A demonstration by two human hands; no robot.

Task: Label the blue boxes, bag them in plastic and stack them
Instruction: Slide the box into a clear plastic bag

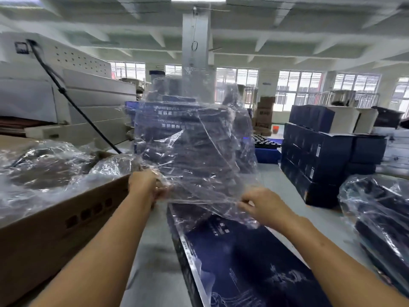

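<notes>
Your left hand (pixel 145 185) has its fingers curled round one side of the mouth of the clear, crinkled plastic bag (pixel 194 140). Your right hand (pixel 263 207) pinches the opposite side between thumb and fingertips, so the bag stands raised and billowed in front of you. Its lower edge drapes over the far end of the long dark blue printed box (pixel 243 262), which lies flat on the grey table (pixel 155 251) between your forearms. To your left sits a brown cardboard carton (pixel 55 229) holding crumpled plastic. To your right are a stack of dark blue boxes (pixel 316 156) and, nearer you, plastic-wrapped boxes (pixel 380 218).
</notes>
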